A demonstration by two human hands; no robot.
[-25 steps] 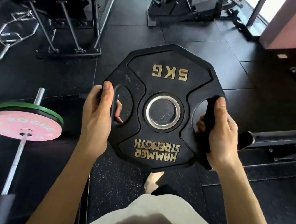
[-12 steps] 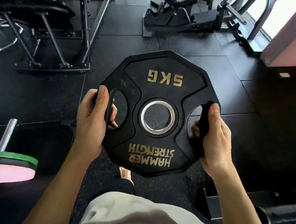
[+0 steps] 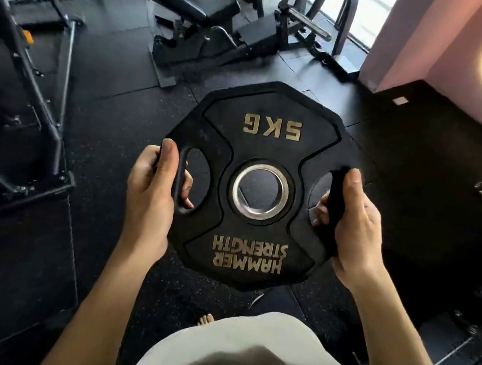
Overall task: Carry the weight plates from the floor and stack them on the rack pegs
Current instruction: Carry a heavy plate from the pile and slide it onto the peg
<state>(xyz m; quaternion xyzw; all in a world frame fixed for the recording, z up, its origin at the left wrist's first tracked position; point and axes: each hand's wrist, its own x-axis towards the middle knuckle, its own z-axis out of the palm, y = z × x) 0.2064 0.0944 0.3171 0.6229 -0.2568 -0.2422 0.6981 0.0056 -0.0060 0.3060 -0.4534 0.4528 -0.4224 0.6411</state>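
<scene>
Blk weight plate (image 3: 266, 142), gold lettering

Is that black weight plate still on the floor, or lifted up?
Lifted. The weight plate is held in the air by the left hand and right hand, fingers through its side grip holes, with floor visible through its centre hole.

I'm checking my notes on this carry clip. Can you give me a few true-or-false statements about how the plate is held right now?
1. Both hands grip the weight plate. True: the left hand and the right hand each hold a side handle slot.
2. The plate is marked 10KG. False: it reads 5KG.
3. The plate lies on the floor. False: it is held in the air.
4. Its lettering appears upside down to the camera. True.
5. A rack peg runs through its centre hole. False: the metal-ringed hole is empty.
</scene>
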